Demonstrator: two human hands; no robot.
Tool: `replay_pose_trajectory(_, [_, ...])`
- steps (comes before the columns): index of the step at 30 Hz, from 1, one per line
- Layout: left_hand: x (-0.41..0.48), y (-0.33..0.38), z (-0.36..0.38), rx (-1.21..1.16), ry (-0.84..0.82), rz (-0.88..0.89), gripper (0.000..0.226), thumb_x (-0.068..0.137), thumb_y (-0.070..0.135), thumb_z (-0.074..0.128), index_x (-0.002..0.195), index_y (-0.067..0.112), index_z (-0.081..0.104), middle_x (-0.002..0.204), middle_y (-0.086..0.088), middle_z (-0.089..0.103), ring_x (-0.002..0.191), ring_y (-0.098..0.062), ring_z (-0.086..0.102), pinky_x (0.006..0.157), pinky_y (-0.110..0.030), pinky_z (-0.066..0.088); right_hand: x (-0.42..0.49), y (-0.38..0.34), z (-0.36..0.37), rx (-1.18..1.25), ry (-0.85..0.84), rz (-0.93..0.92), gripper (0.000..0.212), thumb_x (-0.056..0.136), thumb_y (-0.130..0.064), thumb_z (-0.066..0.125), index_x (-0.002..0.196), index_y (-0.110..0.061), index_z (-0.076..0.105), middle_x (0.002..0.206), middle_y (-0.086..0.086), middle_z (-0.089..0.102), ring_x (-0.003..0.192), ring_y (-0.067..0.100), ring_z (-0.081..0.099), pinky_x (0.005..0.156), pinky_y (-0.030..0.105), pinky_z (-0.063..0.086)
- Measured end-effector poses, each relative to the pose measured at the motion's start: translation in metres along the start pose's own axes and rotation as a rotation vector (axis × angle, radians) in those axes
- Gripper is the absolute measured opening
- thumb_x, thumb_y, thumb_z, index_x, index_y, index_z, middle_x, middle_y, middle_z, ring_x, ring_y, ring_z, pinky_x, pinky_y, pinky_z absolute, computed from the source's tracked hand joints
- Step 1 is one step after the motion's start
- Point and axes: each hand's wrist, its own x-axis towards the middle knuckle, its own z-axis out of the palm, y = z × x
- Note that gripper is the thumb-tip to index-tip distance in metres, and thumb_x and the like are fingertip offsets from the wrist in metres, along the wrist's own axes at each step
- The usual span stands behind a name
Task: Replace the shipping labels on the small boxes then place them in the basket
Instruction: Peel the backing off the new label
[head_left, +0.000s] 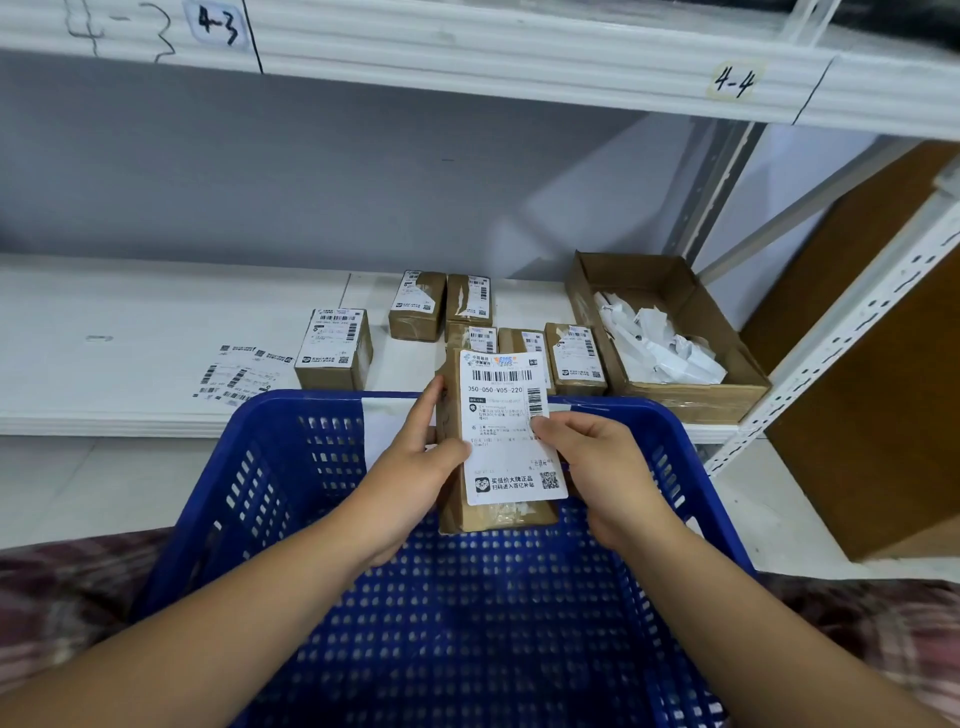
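Both hands hold one small box upright above the basket, a white label across its face.

The left hand grips the left side of the small box, thumb pressed at the edge of the label. The right hand pinches the label's right edge between thumb and fingers. The label carries barcodes at the top and right, the number 050-050-V05-220, and a QR code at the lower right. It covers most of the brown cardboard, and a bare strip with white torn scraps shows below it. Under the box is the blue perforated basket. Beyond it, on the white shelf, stand six more labelled boxes, with loose label sheets to their left and an open carton of crumpled paper scraps to their right.
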Motion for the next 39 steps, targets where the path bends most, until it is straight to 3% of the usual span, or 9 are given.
replay_pose_trajectory(9, [-0.002, 0.008, -0.008, 0.012, -0.120, -0.038, 0.092, 0.087, -0.006, 0.057, 0.142, 0.055, 0.017, 0.130, 0.001, 0.048, 0.107, -0.020, 0.063, 0.086, -0.042, 0.055, 0.000, -0.004, -0.004, 0.029, 0.009, -0.013, 0.018, 0.096, -0.011, 0.059, 0.085, -0.010, 0.073, 0.082, 0.000, 0.077, 0.072, 0.011, 0.073, 0.055, 0.019, 0.053])
replay_pose_trajectory(14, [-0.003, 0.010, -0.010, 0.040, -0.183, -0.056, 0.101, 0.083, -0.012, 0.058, 0.142, 0.058, 0.013, 0.131, 0.006, 0.046, 0.105, -0.019, 0.065, 0.089, -0.046, 0.053, 0.001, -0.004, -0.003, 0.027, 0.018, -0.011, 0.017, 0.095, -0.011, 0.060, 0.084, -0.010, 0.073, 0.081, -0.002, 0.077, 0.071, 0.009, 0.073, 0.056, 0.018, 0.053])
replay_pose_trajectory(19, [-0.003, 0.011, -0.012, 0.057, -0.248, -0.059, 0.109, 0.081, -0.015, 0.059, 0.141, 0.059, 0.007, 0.137, 0.009, 0.042, 0.104, -0.018, 0.066, 0.084, -0.038, 0.056, 0.000, -0.002, -0.004, 0.001, 0.021, -0.037, 0.016, 0.096, -0.012, 0.059, 0.087, -0.011, 0.073, 0.084, -0.002, 0.077, 0.076, 0.011, 0.073, 0.059, 0.020, 0.056])
replay_pose_trajectory(22, [-0.002, 0.008, -0.011, 0.023, -0.214, -0.036, 0.101, 0.080, 0.005, 0.069, 0.140, 0.060, 0.010, 0.133, 0.012, 0.048, 0.107, -0.015, 0.064, 0.086, -0.040, 0.055, 0.000, -0.001, -0.003, -0.009, 0.020, -0.067, 0.015, 0.096, -0.012, 0.060, 0.092, -0.009, 0.073, 0.087, -0.002, 0.077, 0.079, 0.013, 0.074, 0.062, 0.021, 0.057])
replay_pose_trajectory(25, [-0.002, 0.005, -0.006, -0.013, -0.113, -0.011, 0.076, 0.085, 0.029, 0.061, 0.137, 0.062, 0.017, 0.126, 0.015, 0.055, 0.111, -0.013, 0.061, 0.096, -0.045, 0.049, 0.000, 0.001, -0.001, -0.014, 0.001, -0.091, 0.014, 0.095, -0.011, 0.060, 0.094, -0.009, 0.073, 0.088, -0.001, 0.077, 0.082, 0.014, 0.074, 0.065, 0.021, 0.057])
replay_pose_trajectory(29, [-0.001, 0.002, -0.004, 0.032, -0.061, 0.022, 0.066, 0.093, 0.028, 0.053, 0.133, 0.064, 0.014, 0.121, 0.019, 0.051, 0.119, -0.015, 0.054, 0.104, -0.045, 0.042, 0.000, 0.003, 0.000, -0.038, -0.008, -0.110, 0.016, 0.095, -0.011, 0.060, 0.088, -0.012, 0.073, 0.086, -0.003, 0.077, 0.081, 0.011, 0.073, 0.065, 0.019, 0.057])
replay_pose_trajectory(35, [0.000, -0.001, -0.001, 0.041, -0.009, 0.049, 0.067, 0.092, 0.023, 0.057, 0.135, 0.059, 0.020, 0.117, 0.017, 0.053, 0.118, -0.016, 0.055, 0.100, -0.047, 0.046, -0.001, 0.006, 0.000, -0.079, 0.012, -0.190, 0.017, 0.095, -0.012, 0.060, 0.089, -0.018, 0.073, 0.089, -0.003, 0.077, 0.083, 0.013, 0.073, 0.073, 0.029, 0.060])
replay_pose_trajectory(37, [0.000, -0.002, 0.000, 0.031, 0.012, 0.054, 0.067, 0.092, 0.023, 0.057, 0.138, 0.056, 0.021, 0.116, 0.016, 0.055, 0.113, -0.015, 0.058, 0.097, -0.047, 0.048, -0.001, 0.007, 0.001, -0.153, 0.053, -0.243, 0.016, 0.095, -0.014, 0.061, 0.094, -0.024, 0.073, 0.090, -0.003, 0.076, 0.084, 0.012, 0.073, 0.077, 0.037, 0.061])
replay_pose_trajectory(39, [0.001, -0.003, 0.001, 0.032, 0.037, 0.057, 0.068, 0.092, 0.023, 0.058, 0.140, 0.053, 0.021, 0.114, 0.018, 0.055, 0.109, -0.014, 0.060, 0.095, -0.047, 0.050, 0.000, 0.008, 0.002, -0.224, 0.075, -0.287, 0.023, 0.095, -0.017, 0.061, 0.111, -0.032, 0.067, 0.088, -0.002, 0.075, 0.082, 0.011, 0.073, 0.076, 0.039, 0.061])
